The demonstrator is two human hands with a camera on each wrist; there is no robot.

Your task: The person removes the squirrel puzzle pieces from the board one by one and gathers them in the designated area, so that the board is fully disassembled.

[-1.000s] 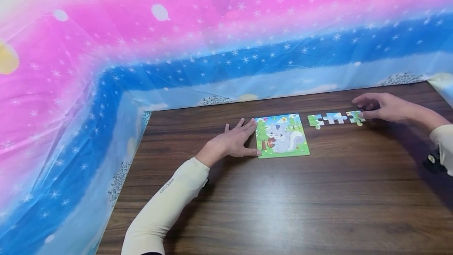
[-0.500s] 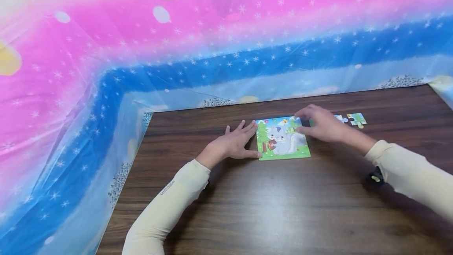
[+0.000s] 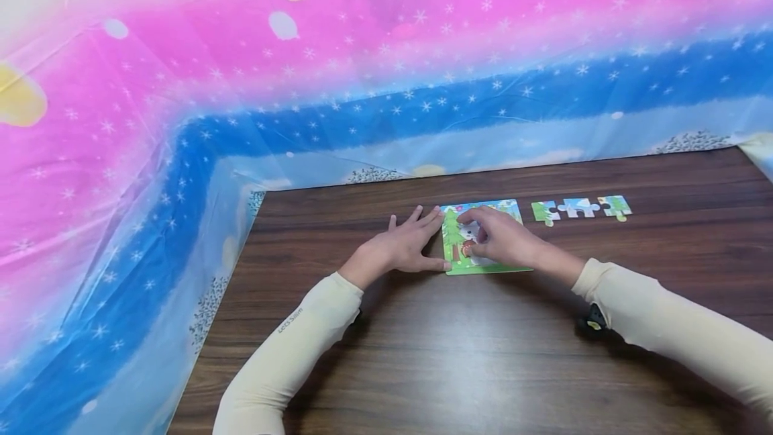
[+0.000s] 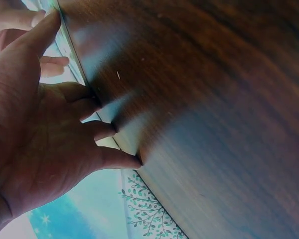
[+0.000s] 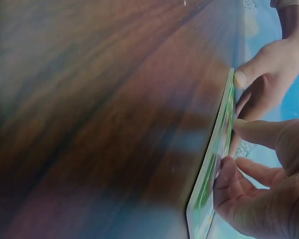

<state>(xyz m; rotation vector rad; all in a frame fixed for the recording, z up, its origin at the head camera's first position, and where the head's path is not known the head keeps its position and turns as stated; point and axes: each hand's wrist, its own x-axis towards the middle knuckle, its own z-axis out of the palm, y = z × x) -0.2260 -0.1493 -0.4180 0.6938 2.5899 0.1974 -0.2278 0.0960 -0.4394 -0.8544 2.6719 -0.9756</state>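
Observation:
A square squirrel puzzle (image 3: pixel 451 237) lies flat on the table, with green trees and grass at its edges. My left hand (image 3: pixel 400 245) has its fingers spread, with the thumb and index fingertip at the puzzle's left edge. In the left wrist view, the other fingertips of the left hand (image 4: pixel 50 134) rest on the wood. Over the middle of the picture is my right hand (image 3: pixel 506 237), covering much of the squirrel. From the right wrist view, the right hand's thumb and fingers (image 5: pixel 225 172) meet the puzzle's face with a gap between them.
Three jigsaw pieces (image 3: pixel 578 207) lie in a row to the right of the puzzle. The dark wooden table (image 3: pixel 471 354) ends at a patterned pink and blue cloth (image 3: pixel 362 79) along the back and left.
My right hand has left the loose pieces on the right and moved leftward onto the middle of the puzzle. The left hand has stayed at the left edge.

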